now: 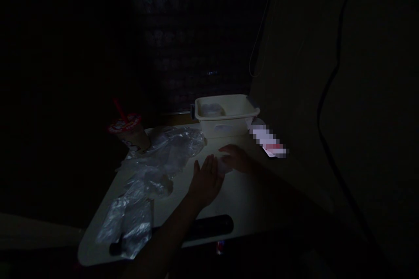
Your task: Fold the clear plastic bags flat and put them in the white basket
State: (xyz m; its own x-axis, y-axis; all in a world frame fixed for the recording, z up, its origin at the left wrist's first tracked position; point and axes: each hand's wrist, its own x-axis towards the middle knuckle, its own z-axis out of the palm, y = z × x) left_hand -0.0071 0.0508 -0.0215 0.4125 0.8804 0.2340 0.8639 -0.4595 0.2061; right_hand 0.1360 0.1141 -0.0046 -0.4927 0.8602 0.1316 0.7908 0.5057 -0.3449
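My left hand (205, 182) lies over the white table with its fingers stretched out and close together. Its fingertips reach the edge of a small, pale, thin piece (224, 166), perhaps a plastic bag or film; the dim light hides what it is. On the piece's far right side, my right hand (238, 158) is bent over it with thumb and fingers apart. Whether that hand touches the piece is hard to make out. Left of my hands spreads a heap of crinkled clear plastic bags (170, 150).
A cream plastic bin (225, 127) with grey handles holds something pale. A sealed drink cup (132, 133) with a red straw stands at the left edge. A blurred pinkish-white item (268, 139) lies right of the bin. A dark slot (209, 226) marks the table's front.
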